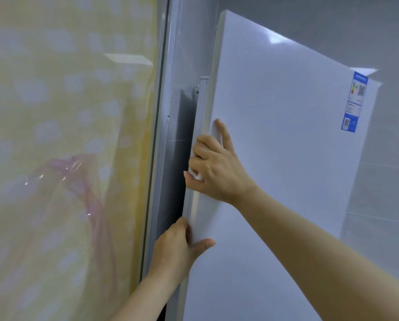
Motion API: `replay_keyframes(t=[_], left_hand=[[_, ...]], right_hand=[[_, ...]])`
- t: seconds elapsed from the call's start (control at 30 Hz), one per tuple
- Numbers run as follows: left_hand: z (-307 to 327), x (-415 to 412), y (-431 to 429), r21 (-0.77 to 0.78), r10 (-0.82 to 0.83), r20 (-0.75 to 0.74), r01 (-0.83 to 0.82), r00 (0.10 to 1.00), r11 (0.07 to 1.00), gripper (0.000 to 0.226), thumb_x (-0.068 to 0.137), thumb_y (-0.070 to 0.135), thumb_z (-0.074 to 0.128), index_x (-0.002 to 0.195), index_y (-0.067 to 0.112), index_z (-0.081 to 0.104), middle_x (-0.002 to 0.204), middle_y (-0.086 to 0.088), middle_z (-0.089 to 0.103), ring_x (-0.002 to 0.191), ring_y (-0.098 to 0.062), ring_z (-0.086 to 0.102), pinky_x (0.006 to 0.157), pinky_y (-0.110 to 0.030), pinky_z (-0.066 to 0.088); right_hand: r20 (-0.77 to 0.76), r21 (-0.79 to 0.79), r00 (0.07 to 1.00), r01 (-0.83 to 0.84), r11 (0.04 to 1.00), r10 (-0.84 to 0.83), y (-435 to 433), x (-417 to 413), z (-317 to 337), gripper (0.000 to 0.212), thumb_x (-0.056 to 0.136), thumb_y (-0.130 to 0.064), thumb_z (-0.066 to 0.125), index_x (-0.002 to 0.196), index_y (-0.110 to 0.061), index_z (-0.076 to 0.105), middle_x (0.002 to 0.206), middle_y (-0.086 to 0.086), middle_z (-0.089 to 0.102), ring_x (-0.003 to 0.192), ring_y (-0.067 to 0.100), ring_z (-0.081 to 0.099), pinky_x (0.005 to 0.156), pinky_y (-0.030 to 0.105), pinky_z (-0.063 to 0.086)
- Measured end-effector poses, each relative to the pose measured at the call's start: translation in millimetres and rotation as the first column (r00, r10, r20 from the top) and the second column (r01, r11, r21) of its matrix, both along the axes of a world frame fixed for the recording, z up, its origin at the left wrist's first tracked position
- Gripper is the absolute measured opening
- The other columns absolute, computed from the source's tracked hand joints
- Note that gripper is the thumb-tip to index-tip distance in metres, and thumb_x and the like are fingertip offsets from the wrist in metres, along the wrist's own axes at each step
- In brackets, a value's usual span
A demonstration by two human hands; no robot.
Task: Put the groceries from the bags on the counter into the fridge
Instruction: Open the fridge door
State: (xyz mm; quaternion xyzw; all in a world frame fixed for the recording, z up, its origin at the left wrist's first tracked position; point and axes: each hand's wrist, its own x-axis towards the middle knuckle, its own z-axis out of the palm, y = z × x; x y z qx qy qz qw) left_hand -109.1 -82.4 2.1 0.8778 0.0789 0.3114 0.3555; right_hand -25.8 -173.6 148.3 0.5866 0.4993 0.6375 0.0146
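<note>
Grey wall (pixel 393 186) behind white fridge (pixel 286 158)

White glossy fridge door (pixel 282 140), tall, upright. Its left edge is held by both hands: right hand (pixel 213 167) curls round the edge, left hand (pixel 177 246) grips it just below. Dark gap (pixel 182 135) just left of the hands. Blue label (pixel 355 100) on the door, well up and right of the right hand.

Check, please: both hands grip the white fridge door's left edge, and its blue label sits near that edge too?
No. The head view shows the blue label near the right edge of the fridge door; left hand and right hand grip its left edge.
</note>
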Motion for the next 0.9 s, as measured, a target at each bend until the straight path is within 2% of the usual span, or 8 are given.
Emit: replay_keyframes(t=[0.23,0.33,0.43,0.57,0.67,0.8,0.9], left_hand=[[-0.7,-71.2,-75.2,-0.008,-0.027,0.058,0.028,0.998,1.0,0.043,0.078,0.058,0.066,0.07,0.03,0.034,0.067,0.012,0.044,0.059,-0.004,0.043,0.047,-0.016,0.025],[0.5,-91.2,-105.0,0.036,-0.056,0.031,0.054,0.998,0.998,0.041,0.078,0.058,0.064,0.072,0.029,0.036,0.067,0.011,0.046,0.06,-0.004,0.045,0.048,-0.017,0.028],[-2.8,-108.7,-133.7,0.018,-0.07,0.044,0.069,0.997,0.997,0.044,0.078,0.055,0.067,0.07,0.026,0.036,0.064,0.009,0.044,0.056,-0.006,0.042,0.047,-0.019,0.028],[-7.1,-125.7,-160.2,0.028,-0.202,0.033,0.201,0.979,0.979,0.041,0.074,0.054,0.069,0.074,0.02,0.046,0.066,0.007,0.052,0.061,-0.011,0.049,0.056,-0.026,0.043],[-5.3,-136.9,-174.8,0.061,-0.317,0.037,0.314,0.948,0.947,0.038,0.074,0.054,0.069,0.074,0.021,0.05,0.066,0.009,0.053,0.063,-0.007,0.05,0.053,-0.02,0.038],[-3.0,-138.5,-191.3,0.126,-0.453,0.081,0.441,0.888,0.888,0.035,0.08,0.05,0.059,0.067,0.02,0.049,0.06,0.008,0.051,0.06,-0.007,0.047,0.055,-0.024,0.037],[-3.6,-130.4,-199.2,0.134,-0.512,0.108,0.498,0.852,0.857,0.026,0.082,0.038,0.056,0.066,0.019,0.048,0.058,0.009,0.049,0.057,-0.007,0.045,0.056,-0.025,0.037]], right_hand=[[-0.016,0.048,0.998,-0.062,0.997,0.063,-71.6,-67.8,-4.9,0.03,0.084,-0.022,0.054,0.057,-0.013,0.058,0.07,0.003,0.051,0.093,0.024,0.058,0.113,0.061,0.019],[-0.021,0.056,0.998,-0.057,0.997,0.058,-106.0,-90.2,-9.2,0.029,0.085,-0.02,0.054,0.058,-0.013,0.059,0.072,0.003,0.053,0.096,0.024,0.057,0.114,0.06,0.02],[-0.046,0.08,0.997,-0.055,0.995,0.059,-137.3,-110.1,-13.3,0.027,0.083,-0.016,0.057,0.057,-0.012,0.058,0.074,0.004,0.053,0.099,0.025,0.055,0.113,0.06,0.023],[-0.078,0.1,0.995,-0.049,0.994,0.057,-181.5,-132.7,-17.5,0.025,0.08,-0.017,0.063,0.056,-0.011,0.056,0.075,0.005,0.052,0.106,0.025,0.052,0.113,0.06,0.023],[-0.107,0.101,0.994,0.013,0.995,-0.002,-211.2,-148.4,-21.8,0.022,0.08,-0.021,0.066,0.061,-0.011,0.06,0.077,0.006,0.053,0.111,0.026,0.05,0.113,0.06,0.023],[-0.131,0.123,0.99,0.07,0.99,-0.053,-252.2,-166.6,-25.1,0.02,0.08,-0.024,0.068,0.067,-0.009,0.064,0.077,0.009,0.055,0.112,0.026,0.048,0.113,0.059,0.025],[-0.169,0.146,0.98,0.128,0.981,-0.102,-282.5,-180.0,-29.4,0.019,0.08,-0.024,0.07,0.07,-0.008,0.065,0.078,0.009,0.056,0.114,0.026,0.047,0.115,0.054,0.023]])
